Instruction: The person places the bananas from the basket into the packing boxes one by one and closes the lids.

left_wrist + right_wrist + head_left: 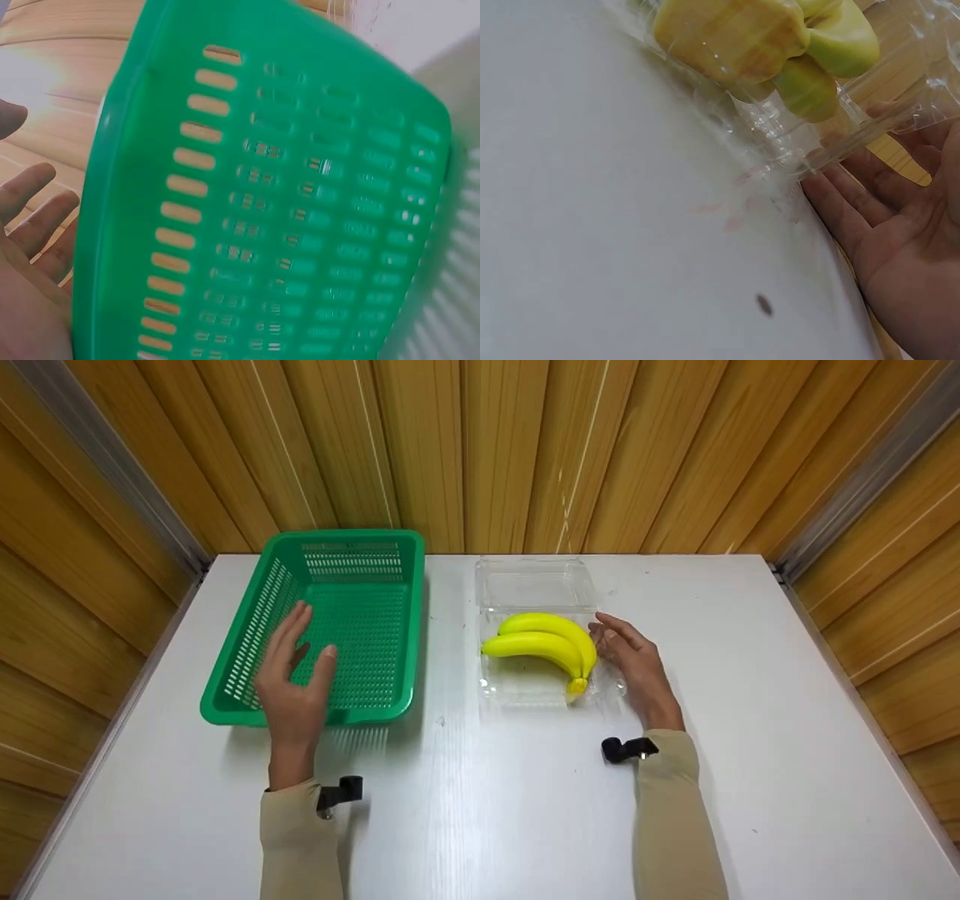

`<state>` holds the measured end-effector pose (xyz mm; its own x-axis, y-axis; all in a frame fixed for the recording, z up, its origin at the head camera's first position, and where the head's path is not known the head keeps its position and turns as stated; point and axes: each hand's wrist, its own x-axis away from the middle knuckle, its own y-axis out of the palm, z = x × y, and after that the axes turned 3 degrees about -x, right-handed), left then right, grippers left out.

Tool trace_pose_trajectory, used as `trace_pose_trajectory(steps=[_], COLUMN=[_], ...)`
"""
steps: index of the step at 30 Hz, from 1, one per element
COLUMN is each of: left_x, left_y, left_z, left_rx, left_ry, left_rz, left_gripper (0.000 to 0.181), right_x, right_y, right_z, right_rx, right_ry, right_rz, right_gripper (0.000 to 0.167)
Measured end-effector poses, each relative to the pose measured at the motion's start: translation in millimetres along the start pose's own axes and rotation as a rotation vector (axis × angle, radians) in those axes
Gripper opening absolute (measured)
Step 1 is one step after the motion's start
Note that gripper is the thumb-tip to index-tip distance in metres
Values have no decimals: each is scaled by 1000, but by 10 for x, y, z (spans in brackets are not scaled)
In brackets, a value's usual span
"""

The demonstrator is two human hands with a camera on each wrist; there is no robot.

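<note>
A bunch of yellow bananas (540, 645) lies in a clear plastic clamshell box (517, 682), whose lid (536, 586) is folded back toward the wall. At the box's right side is my right hand (634, 667), fingers loosely bent at its edge. The right wrist view has this hand (900, 225) palm-side in view beside the clear wall; whether the fingertips touch it I cannot tell. Over the left part of a green plastic basket (360, 622) hovers my left hand (296, 682), thumb and fingers apart, holding nothing. Its fingers (34, 202) appear beyond the basket rim in the left wrist view.
Both the basket and the box stand on a white table (465, 810), with a gap between them. Wood-patterned panels (495, 450) rise behind the table and along both sides. The basket has slotted walls, and its inside holds nothing visible.
</note>
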<state>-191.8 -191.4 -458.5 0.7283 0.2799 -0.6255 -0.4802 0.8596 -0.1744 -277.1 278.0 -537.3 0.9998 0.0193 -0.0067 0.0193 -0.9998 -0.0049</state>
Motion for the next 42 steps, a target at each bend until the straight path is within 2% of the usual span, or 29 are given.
trace_pose_trajectory(steps=[3,20,28,36,42], left_x=[3,70,99,134,145], left_y=[78,561,727,911,1038], left_z=[24,217,311,389,466], left_rx=[12,72,99,108,124], left_ry=[-9,41,55,64,72], left_rz=[-8,-104,-121,-159,-166], left_gripper=[54,52,53,51,51], right_x=[5,-10,-14,-15,-16], right_y=[5,1,-6,-11,-12], right_z=[-12,-1,12,28,18], right_rx=[13,34,-8,21,31], right_ry=[5,17,4,12,1], right_rz=[-4,8,17,24,19], right_gripper=[50,47,48,49,51])
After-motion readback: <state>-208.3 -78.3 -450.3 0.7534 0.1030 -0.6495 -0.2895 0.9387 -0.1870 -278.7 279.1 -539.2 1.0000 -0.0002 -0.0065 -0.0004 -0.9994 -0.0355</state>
